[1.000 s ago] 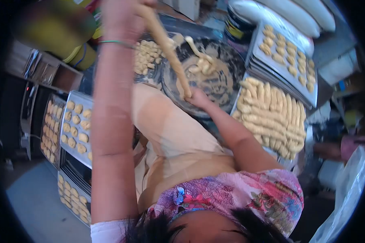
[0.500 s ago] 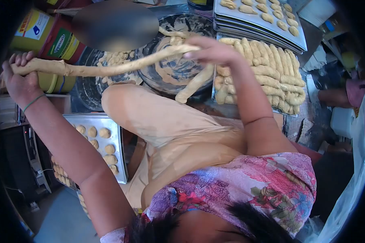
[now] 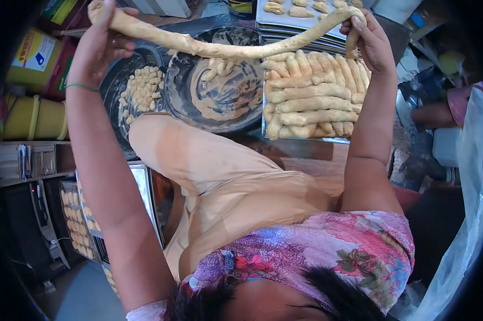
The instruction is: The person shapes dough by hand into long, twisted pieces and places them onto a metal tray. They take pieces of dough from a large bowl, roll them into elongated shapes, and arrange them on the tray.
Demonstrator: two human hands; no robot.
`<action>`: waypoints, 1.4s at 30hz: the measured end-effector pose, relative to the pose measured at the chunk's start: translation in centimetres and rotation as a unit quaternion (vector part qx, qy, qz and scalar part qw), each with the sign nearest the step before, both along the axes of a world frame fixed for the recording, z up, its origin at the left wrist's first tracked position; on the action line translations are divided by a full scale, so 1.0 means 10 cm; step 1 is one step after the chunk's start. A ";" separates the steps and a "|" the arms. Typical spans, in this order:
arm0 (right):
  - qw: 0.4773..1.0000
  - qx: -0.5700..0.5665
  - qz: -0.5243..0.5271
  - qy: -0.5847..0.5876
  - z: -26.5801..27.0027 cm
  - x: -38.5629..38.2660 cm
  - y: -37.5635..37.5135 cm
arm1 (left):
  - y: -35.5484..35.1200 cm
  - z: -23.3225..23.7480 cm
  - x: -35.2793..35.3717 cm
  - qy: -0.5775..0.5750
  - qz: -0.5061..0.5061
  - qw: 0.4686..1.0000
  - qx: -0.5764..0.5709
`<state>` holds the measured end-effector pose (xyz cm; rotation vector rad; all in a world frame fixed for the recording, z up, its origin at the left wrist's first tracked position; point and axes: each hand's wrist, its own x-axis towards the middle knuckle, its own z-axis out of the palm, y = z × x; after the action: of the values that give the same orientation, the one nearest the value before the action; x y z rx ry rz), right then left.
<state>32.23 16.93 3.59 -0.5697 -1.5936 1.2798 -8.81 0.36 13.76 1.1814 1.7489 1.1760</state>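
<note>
Head view, hands [image 3: 98,45] clasping dough rope [image 3: 225,52] — stretched

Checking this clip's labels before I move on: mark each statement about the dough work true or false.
1. The left hand and the right hand each grip an end of one long dough rope. True.
2. The rope lies flat on the tray of logs. False: it is held up between the raised hands, sagging in the middle, above the round pan and the tray.
3. A green band sits on the right wrist. False: the green band is on the left wrist.
4. Small dough pieces lie heaped left of the round pan. True.
</note>
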 end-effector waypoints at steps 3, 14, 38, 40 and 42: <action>0.999 -0.043 0.019 0.004 -0.19 0.32 0.17 | 0.22 -0.18 0.17 -0.068 -0.038 0.997 0.009; 0.918 -0.241 -0.253 -0.188 -1.45 1.80 0.32 | 0.58 -1.08 1.00 -0.253 -0.106 0.962 -0.008; 0.854 -0.146 -0.108 -0.488 -1.44 1.15 0.16 | 0.57 -1.94 1.66 -0.487 -0.061 0.871 -0.013; 0.839 0.223 -0.199 -0.455 -1.56 1.15 0.19 | 0.55 -1.99 1.66 -0.484 -0.072 0.872 -0.020; 0.823 0.178 -0.174 -0.510 -1.54 1.11 0.19 | 0.53 -2.03 1.73 -0.493 -0.066 0.867 -0.025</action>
<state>43.33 18.78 -11.85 -1.3660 -2.3511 0.3143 8.47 5.64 -6.52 0.4661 0.8805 1.2998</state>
